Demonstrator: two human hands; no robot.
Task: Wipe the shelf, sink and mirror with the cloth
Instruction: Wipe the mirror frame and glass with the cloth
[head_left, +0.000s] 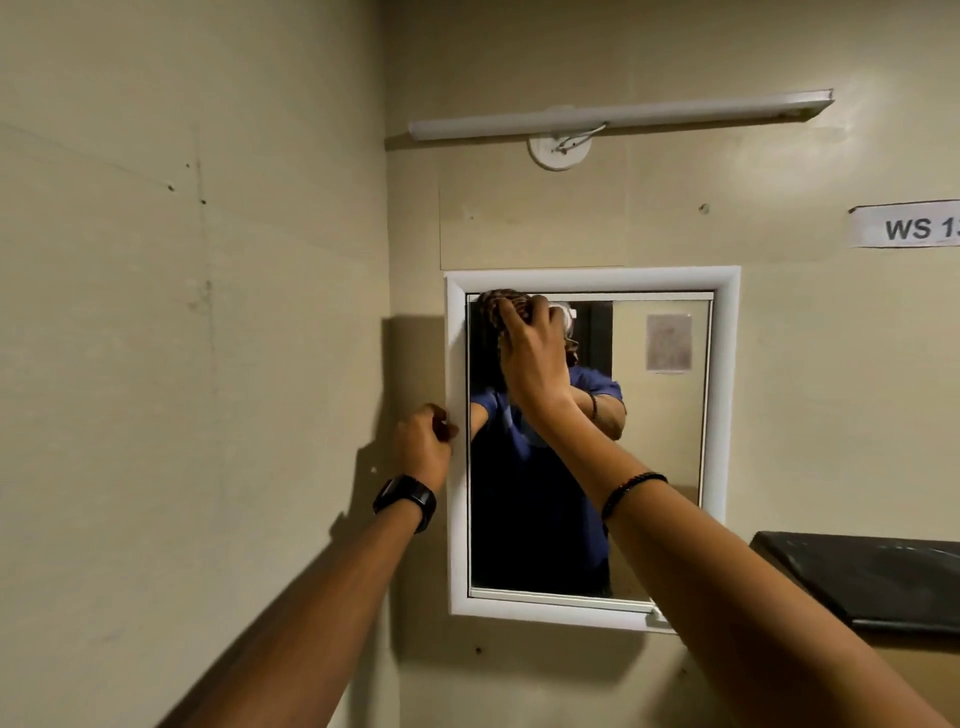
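A white-framed mirror (660, 441) hangs on the beige wall ahead. My right hand (530, 358) presses a dark patterned cloth (493, 306) against the glass near its top left corner; most of the cloth is hidden under the fingers. My left hand (423, 441), with a black watch on the wrist, grips the mirror's left frame edge about halfway up. A dark shelf (878, 582) juts from the wall at the lower right. The sink is out of view.
A tube light fixture (618, 117) is mounted above the mirror. A paper label reading "WS 1" (909, 224) is stuck on the wall at the right. A side wall (182, 312) stands close on the left, meeting the mirror wall in a corner.
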